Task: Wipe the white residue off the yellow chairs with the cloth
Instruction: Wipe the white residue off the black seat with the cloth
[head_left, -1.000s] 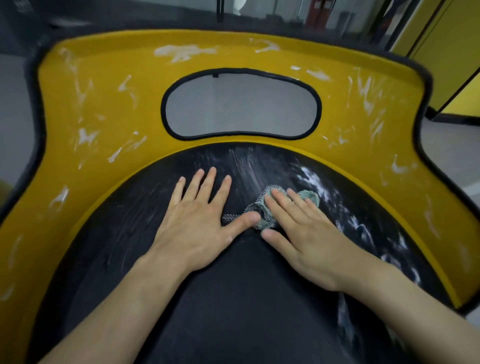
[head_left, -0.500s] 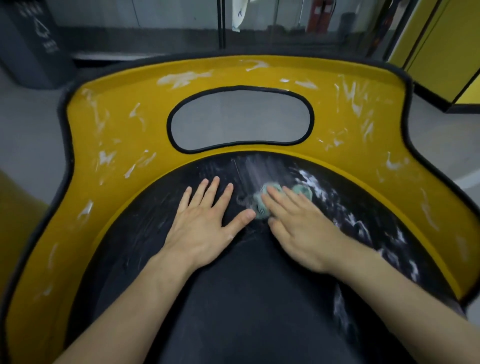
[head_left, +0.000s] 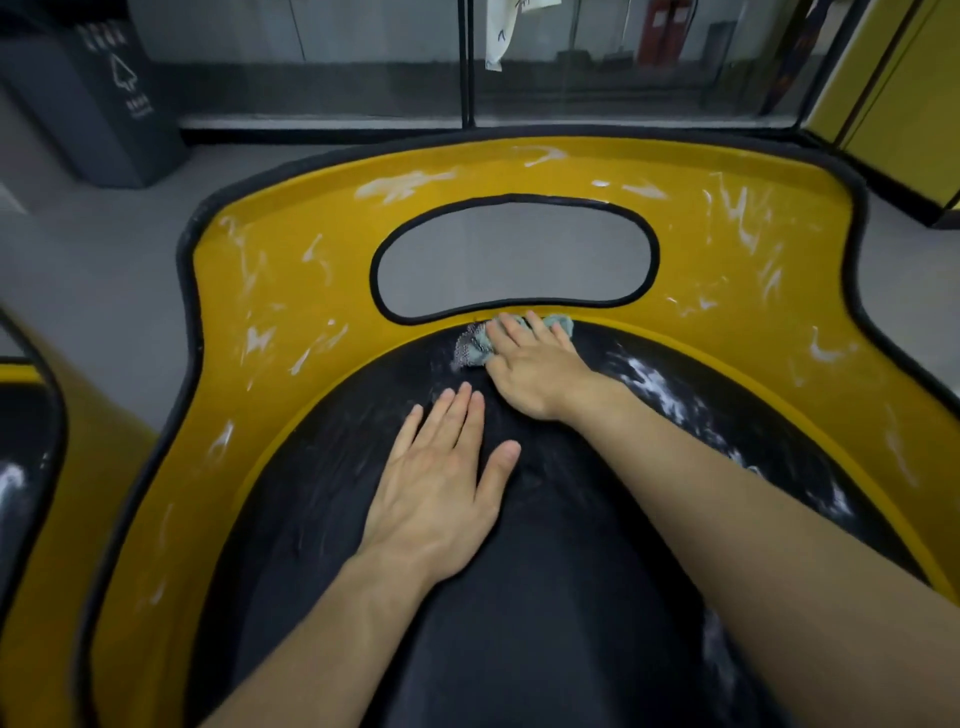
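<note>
A yellow chair (head_left: 291, 270) with a black seat pad (head_left: 545, 597) fills the view, and its backrest has an oval cut-out. White residue (head_left: 654, 384) streaks the yellow shell and the right side of the pad. A small pale green cloth (head_left: 480, 340) lies at the pad's far edge, just under the cut-out. My right hand (head_left: 535, 369) presses flat on the cloth with straight fingers. My left hand (head_left: 441, 483) rests flat on the middle of the pad, fingers straight, holding nothing.
A second yellow chair (head_left: 78, 467) shows at the left edge. A dark bin (head_left: 98, 98) stands on the grey floor at the back left. A glass wall runs behind the chair, with yellow panels (head_left: 904, 93) at the right.
My right hand has pushed the cloth away from me, from the middle of the pad up to its far edge. The left hand has stayed flat on the pad. The view has pulled back.
</note>
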